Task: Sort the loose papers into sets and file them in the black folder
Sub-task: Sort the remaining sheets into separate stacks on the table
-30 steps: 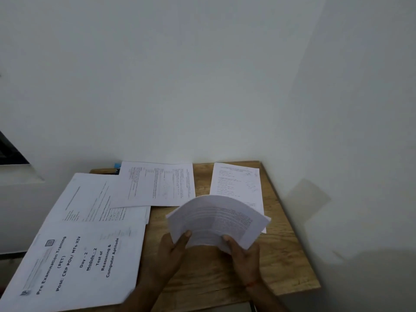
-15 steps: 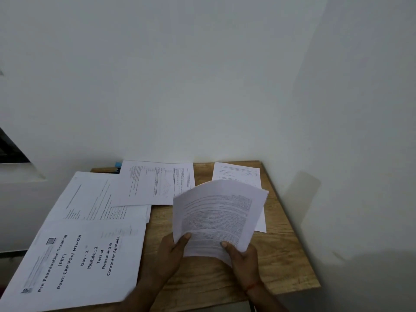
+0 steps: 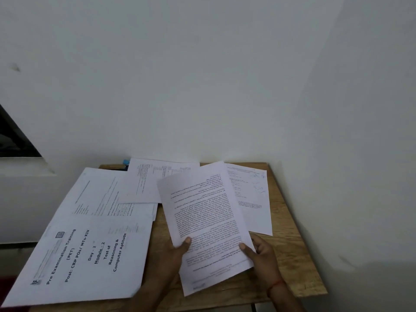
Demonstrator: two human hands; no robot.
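Both hands hold one printed paper (image 3: pixel 202 221) above the wooden surface (image 3: pixel 292 266), tilted up toward the camera, with its text upside down to the viewer; can't tell if it's a single sheet or a thin set. Left hand (image 3: pixel 173 255) grips the lower left edge of the held paper, thumb on the printed face, other fingers hidden behind it. Right hand (image 3: pixel 261 255) grips the lower right edge of the held paper the same way, thumb on the front, with an orange thread (image 3: pixel 278 283) round the wrist. The other loose papers lie flat on the surface. Left of the held paper is a big cover sheet (image 3: pixel 85 255) reading "Pre Examination Training", overhanging the surface's near left side. Behind that, still left of the held paper, a sheet with columns of small print (image 3: pixel 101 192) is partly under the cover sheet. Behind the held paper, a landscape sheet (image 3: pixel 148 181) overlaps the small-print sheet. Right of and behind the held paper is a sheet with blue pen marks (image 3: pixel 252 199), its left part covered by the held paper. Far behind the held paper, to the left, a small blue item (image 3: pixel 126 162) sticks out from under the landscape sheet by the white wall (image 3: pixel 202 86); what it is, can't tell
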